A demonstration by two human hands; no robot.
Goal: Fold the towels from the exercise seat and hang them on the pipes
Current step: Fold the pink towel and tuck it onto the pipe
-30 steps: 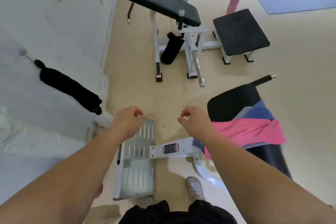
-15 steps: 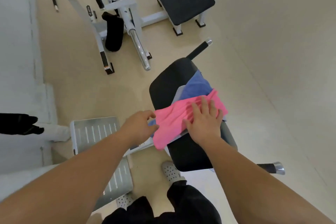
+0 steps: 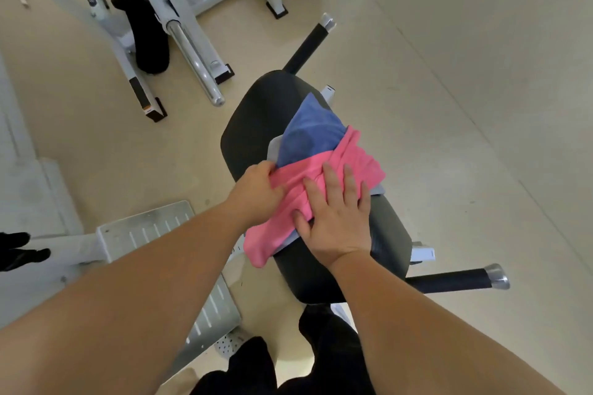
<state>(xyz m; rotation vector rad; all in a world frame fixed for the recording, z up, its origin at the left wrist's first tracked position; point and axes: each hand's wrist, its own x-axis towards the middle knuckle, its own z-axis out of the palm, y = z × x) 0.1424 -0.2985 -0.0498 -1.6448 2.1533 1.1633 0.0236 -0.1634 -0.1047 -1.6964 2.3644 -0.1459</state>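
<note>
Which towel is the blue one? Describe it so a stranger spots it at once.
Find the black padded exercise seat in the middle of the floor. Towels are piled on it, and the blue towel sits at the far end, partly under the pink towel both hands press. It is the only blue one, and neither hand touches it.

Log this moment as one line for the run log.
stage: pickup | left hand: gripping pink towel | right hand: flat on it | blue towel: underneath, on seat
</note>
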